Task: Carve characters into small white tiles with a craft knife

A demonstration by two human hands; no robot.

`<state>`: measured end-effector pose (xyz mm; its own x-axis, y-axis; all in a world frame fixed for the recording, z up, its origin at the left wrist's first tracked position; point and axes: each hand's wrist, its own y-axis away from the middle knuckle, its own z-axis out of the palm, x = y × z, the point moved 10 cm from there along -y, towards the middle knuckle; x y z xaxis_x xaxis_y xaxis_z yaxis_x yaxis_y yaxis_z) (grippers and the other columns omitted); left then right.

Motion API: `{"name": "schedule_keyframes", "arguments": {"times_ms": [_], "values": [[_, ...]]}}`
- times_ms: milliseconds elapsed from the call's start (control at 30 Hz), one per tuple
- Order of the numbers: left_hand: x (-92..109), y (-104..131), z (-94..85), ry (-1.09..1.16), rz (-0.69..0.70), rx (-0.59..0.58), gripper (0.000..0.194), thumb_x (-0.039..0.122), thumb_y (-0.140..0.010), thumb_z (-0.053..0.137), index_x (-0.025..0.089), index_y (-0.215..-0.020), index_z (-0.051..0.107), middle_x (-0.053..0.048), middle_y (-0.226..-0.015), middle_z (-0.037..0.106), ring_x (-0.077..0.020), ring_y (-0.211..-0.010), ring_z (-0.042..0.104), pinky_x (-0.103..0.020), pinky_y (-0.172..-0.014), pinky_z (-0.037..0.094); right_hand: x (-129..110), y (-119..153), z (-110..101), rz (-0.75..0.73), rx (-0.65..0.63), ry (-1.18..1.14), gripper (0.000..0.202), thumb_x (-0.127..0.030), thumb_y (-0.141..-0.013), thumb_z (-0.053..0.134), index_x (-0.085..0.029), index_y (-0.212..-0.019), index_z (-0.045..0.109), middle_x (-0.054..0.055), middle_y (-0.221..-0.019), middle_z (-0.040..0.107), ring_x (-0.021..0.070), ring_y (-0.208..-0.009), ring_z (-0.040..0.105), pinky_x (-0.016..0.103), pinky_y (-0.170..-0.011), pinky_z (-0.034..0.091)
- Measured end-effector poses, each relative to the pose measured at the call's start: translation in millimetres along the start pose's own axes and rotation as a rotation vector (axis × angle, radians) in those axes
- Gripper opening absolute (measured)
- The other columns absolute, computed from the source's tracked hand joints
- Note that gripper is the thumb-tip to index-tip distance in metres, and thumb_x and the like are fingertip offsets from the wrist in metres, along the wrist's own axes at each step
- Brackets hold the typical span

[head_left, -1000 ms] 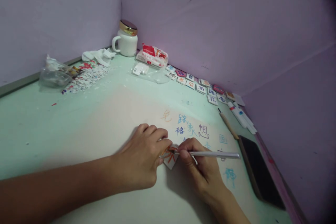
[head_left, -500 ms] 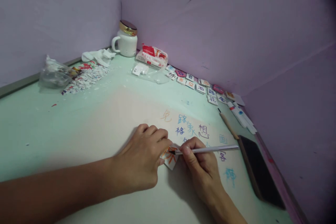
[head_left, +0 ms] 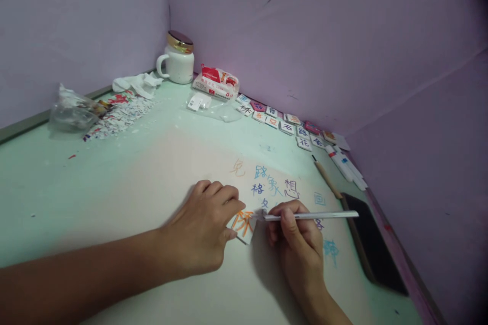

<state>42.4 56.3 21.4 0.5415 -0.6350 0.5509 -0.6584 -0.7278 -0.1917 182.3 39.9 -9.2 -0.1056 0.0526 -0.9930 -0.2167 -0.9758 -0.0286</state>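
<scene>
My left hand [head_left: 208, 223] pinches a small white square tile [head_left: 244, 236] by its left edge, thumb at the bottom and fingers at the top. An orange character is drawn on the tile's face. My right hand [head_left: 299, 238] grips a slim silver pen-shaped craft knife [head_left: 331, 215], its tip pointing left at the tile's right side. Whether the tip touches the tile I cannot tell. Under both hands lies a pale tabletop [head_left: 152, 203], with handwritten characters [head_left: 292, 188] in blue, purple and orange just beyond the right hand.
Along the back wall stand several character tiles [head_left: 286, 128], a red-and-white packet [head_left: 216, 81] and a white lidded mug [head_left: 179, 65]. White shavings [head_left: 122, 117] lie beside a clear plastic bag [head_left: 74, 114]. At right are a wooden-handled tool [head_left: 328, 179], white markers [head_left: 345, 166] and a dark phone [head_left: 375, 249].
The knife's tip has drawn back rightward from the middle of the tile, uncovering more of the orange character. My right hand has shifted slightly right. The left hand keeps its hold.
</scene>
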Motion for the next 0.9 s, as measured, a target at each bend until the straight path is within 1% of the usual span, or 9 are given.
{"name": "schedule_keyframes", "arguments": {"times_ms": [133,267,367,500,700,833,900], "values": [[-1,0,-0.4,0.013,0.002,0.019,0.032,0.010,-0.071,0.061,0.020,-0.101,0.058,-0.006,-0.107,0.059,-0.0250,-0.096,0.051,-0.044,-0.086,0.034,4,-4,-5,0.076,0.090,-0.079,0.029,-0.043,-0.078,0.066,-0.019,-0.068,0.055,-0.004,-0.050,0.048,0.0084,-0.044,0.041,0.019,-0.040,0.030],[-3,0,-0.1,0.023,0.006,0.026,0.034,0.010,-0.071,0.063,0.020,-0.103,0.058,-0.006,-0.107,0.059,-0.0255,-0.097,0.051,-0.046,-0.087,0.034,7,-7,-7,0.132,0.127,-0.145,0.030,-0.044,-0.074,0.069,-0.019,-0.067,0.054,-0.004,-0.051,0.051,0.0083,-0.043,0.042,0.019,-0.039,0.032],[-4,0,-0.5,0.024,0.007,0.035,0.037,0.011,-0.072,0.063,0.020,-0.107,0.057,-0.007,-0.109,0.058,-0.0259,-0.099,0.051,-0.047,-0.089,0.035,6,-9,-6,0.126,0.136,-0.180,0.029,-0.043,-0.073,0.071,-0.019,-0.068,0.055,-0.004,-0.052,0.052,0.0081,-0.043,0.043,0.018,-0.039,0.033],[-7,1,-1.4,-0.003,0.011,0.050,0.034,0.014,-0.075,0.060,0.020,-0.108,0.056,-0.008,-0.110,0.058,-0.0271,-0.102,0.051,-0.049,-0.093,0.035,4,-12,-5,0.110,0.141,-0.213,0.029,-0.043,-0.072,0.071,-0.019,-0.069,0.055,-0.005,-0.051,0.051,0.0080,-0.042,0.042,0.017,-0.038,0.032],[-12,2,-3.7,-0.023,-0.015,0.084,0.040,0.017,-0.073,0.062,0.019,-0.112,0.057,-0.008,-0.106,0.057,-0.0266,-0.102,0.051,-0.047,-0.094,0.037,2,-15,-3,0.079,0.160,-0.185,0.031,-0.048,-0.072,0.070,-0.020,-0.075,0.056,-0.005,-0.051,0.053,0.0067,-0.039,0.040,0.016,-0.035,0.030],[-12,1,-6.9,-0.043,-0.047,0.080,0.034,0.018,-0.072,0.065,0.021,-0.106,0.060,-0.006,-0.102,0.056,-0.0252,-0.097,0.052,-0.046,-0.090,0.040,0,-17,-1,0.031,0.162,-0.173,0.031,-0.049,-0.073,0.068,-0.019,-0.077,0.058,-0.005,-0.053,0.054,0.0064,-0.038,0.040,0.017,-0.033,0.029],[-7,2,-10.9,-0.068,-0.024,0.096,0.033,0.017,-0.071,0.066,0.020,-0.104,0.060,-0.006,-0.102,0.056,-0.0255,-0.098,0.052,-0.046,-0.091,0.040,-2,-19,-1,0.005,0.163,-0.179,0.032,-0.049,-0.074,0.067,-0.019,-0.079,0.059,-0.004,-0.054,0.057,0.0063,-0.037,0.041,0.017,-0.033,0.029]]}}
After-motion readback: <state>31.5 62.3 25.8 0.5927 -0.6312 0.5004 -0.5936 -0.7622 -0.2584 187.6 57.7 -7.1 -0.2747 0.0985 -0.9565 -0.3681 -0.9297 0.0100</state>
